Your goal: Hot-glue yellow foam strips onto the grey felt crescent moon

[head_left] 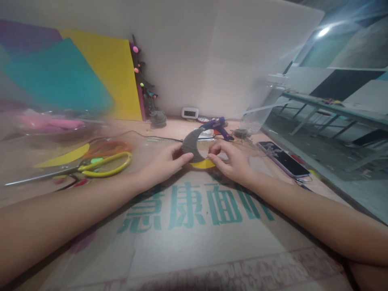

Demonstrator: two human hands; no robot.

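Curving between both hands over a printed sheet, the grey crescent overlaps a yellow piece. The left hand clasps the crescent's outer edge, seemingly for steadiness; the right hand pinches its lower end, likely for control. Scissors and glue gun lie aside, within reach.

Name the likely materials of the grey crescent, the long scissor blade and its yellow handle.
Grey crescent: perhaps yarn-wrapped or ribbed fabric, matte; faint lines cross it.
Long scissor blade: probably metal, polished; bright sheen.
Yellow handle: probably smooth plastic; even colour, soft highlights.
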